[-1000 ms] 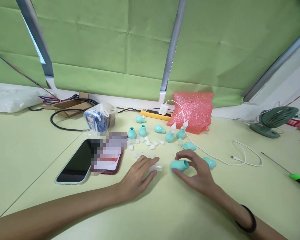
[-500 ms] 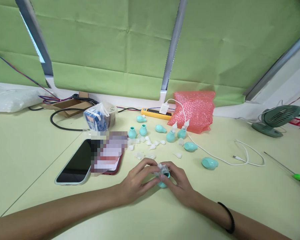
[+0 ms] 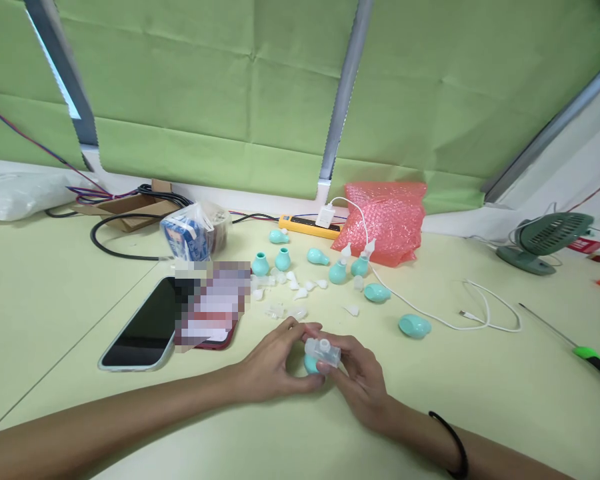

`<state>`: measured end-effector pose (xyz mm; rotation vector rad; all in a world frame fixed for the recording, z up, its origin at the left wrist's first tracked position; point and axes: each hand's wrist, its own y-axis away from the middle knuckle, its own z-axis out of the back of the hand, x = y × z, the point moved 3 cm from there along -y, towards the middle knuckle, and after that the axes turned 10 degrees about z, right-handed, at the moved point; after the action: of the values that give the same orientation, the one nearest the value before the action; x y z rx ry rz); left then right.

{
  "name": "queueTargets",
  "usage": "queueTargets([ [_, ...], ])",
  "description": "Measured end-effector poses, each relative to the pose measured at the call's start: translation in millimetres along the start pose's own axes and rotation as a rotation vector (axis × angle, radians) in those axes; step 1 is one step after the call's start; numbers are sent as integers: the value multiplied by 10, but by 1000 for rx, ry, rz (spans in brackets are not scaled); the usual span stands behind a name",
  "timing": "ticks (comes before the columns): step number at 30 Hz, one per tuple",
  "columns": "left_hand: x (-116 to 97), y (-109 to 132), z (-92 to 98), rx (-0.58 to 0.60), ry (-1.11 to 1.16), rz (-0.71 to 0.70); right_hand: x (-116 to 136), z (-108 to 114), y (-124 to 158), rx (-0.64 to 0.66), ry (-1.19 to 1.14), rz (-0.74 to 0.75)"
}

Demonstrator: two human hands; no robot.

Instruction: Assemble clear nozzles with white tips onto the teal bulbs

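At the front of the table, my left hand (image 3: 277, 363) is curled around a small teal squeeze bulb (image 3: 310, 364), its thumb low and its fingers above. A short clear plastic tube piece (image 3: 323, 352) with a round nub on top lies across the bulb, hiding the bulb's mouth. My right hand (image 3: 360, 373) pinches that piece from the right. Whether the piece is seated in the bulb, I cannot tell. Beyond the hands are several small white tips (image 3: 300, 293) and clear parts (image 3: 275, 310). Two upright open bulbs (image 3: 261, 265) stand behind them, near two bulbs fitted with tips (image 3: 337, 272).
Two phones lie left, one dark-screened (image 3: 145, 327). Teal bulbs (image 3: 415, 326) and a white cable (image 3: 430, 320) lie right of the parts. Farther right are a screwdriver (image 3: 595, 360) and green fan (image 3: 545, 243). Pink bubble wrap (image 3: 385, 223) and a yellow power strip (image 3: 310, 227) sit behind.
The clear piece has turned to lie crosswise, with its nub up. My left fingers have come off it and now surround the bulb, while my right hand pinches the piece. The view has shifted slightly.
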<state>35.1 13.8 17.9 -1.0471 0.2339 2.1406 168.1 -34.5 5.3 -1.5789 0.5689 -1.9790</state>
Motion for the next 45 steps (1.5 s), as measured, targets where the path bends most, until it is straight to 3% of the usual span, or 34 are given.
queueTargets([
  [9, 26, 23, 141, -173, 92, 43, 62, 85, -95, -144, -3, -5],
  [12, 66, 34, 154, -167, 151, 70, 57, 93, -115, -171, -8, -34],
  [15, 87, 37, 150, -153, 180, 101, -6, 97, -100, -189, -83, -162],
  [18, 83, 48, 166, -204, 165, 103, -55, 83, -79, -152, -180, -280],
  [26, 47, 52, 173, -243, 157, -18, 2, 31, -78, -19, -167, -241],
  [36, 25, 46, 126, -269, 118, -157, -57, 51, -87, -72, -200, -383],
  [45, 52, 47, 131, -230, 117, -136, -46, 7, -99, -54, -320, -400],
])
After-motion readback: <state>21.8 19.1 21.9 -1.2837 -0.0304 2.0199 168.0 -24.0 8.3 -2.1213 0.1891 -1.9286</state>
